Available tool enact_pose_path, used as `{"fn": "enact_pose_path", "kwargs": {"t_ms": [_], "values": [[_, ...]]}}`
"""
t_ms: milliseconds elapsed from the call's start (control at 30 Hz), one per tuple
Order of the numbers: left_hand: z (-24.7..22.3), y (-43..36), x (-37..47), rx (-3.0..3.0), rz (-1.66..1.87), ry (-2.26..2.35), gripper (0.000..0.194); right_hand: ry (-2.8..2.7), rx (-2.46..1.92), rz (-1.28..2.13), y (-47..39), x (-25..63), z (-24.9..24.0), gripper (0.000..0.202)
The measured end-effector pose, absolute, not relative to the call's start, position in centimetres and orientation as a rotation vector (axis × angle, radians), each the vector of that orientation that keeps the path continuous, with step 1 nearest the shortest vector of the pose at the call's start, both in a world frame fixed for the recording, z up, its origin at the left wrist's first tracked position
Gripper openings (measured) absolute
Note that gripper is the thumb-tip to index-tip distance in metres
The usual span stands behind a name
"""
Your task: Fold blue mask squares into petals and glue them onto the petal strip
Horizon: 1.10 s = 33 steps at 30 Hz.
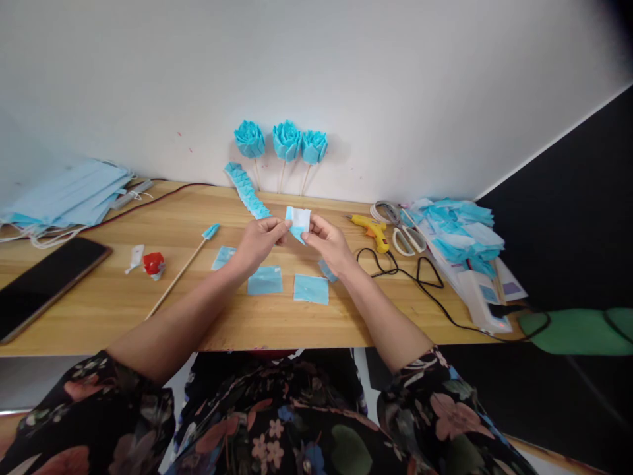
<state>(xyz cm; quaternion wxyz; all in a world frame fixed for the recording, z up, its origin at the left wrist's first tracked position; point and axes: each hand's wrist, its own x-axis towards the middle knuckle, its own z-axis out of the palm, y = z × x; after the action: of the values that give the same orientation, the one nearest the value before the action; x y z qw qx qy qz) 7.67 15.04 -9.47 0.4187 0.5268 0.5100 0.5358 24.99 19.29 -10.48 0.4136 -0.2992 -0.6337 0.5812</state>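
Note:
Between my two hands is a small blue and white piece of mask fabric [299, 219], folded over at its lower part. My left hand [262, 241] pinches its left edge between thumb and finger. With thumb and fingers, my right hand [327, 243] grips the right side. Flat blue fabric rectangles lie on the table below: one [265, 280] near my left wrist, another [311, 289] between my forearms, and others partly hidden by my arms. Just beyond my left hand runs a row of folded blue pieces [246, 190]. A stick with a blue tip [211, 231] lies left of my left forearm.
Three blue flowers [287, 140] on sticks lean against the wall. Right are a yellow glue gun [372, 231], scissors [408, 239], a blue fabric heap [459, 227] and a white power strip [484, 300]. Left lie masks [69, 194], a phone [47, 284] and a red wrapper [153, 264].

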Motion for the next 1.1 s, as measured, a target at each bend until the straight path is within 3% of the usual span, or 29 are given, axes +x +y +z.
{"fn": "enact_pose_path", "kwargs": {"t_ms": [333, 467, 567, 1100], "values": [[-9.39, 14.92, 7.97, 1.267, 1.323, 1.204, 0.034, -1.582, -0.772, 1.454, 19.35, 25.0, -10.47, 0.046], [-9.58, 15.01, 7.88, 1.242, 1.313, 1.226, 0.031, -1.647, -0.722, 1.475, 19.22, 25.3, -10.08, 0.037], [-9.62, 15.03, 7.86, 1.262, 1.277, 1.244, 0.031, -1.652, -0.737, 1.439, 19.21, 25.41, -9.93, 0.028], [-9.27, 14.97, 7.65, 1.23, 1.347, 1.222, 0.036, -1.649, -0.853, 1.375, 19.34, 25.26, -10.08, 0.027]]}}
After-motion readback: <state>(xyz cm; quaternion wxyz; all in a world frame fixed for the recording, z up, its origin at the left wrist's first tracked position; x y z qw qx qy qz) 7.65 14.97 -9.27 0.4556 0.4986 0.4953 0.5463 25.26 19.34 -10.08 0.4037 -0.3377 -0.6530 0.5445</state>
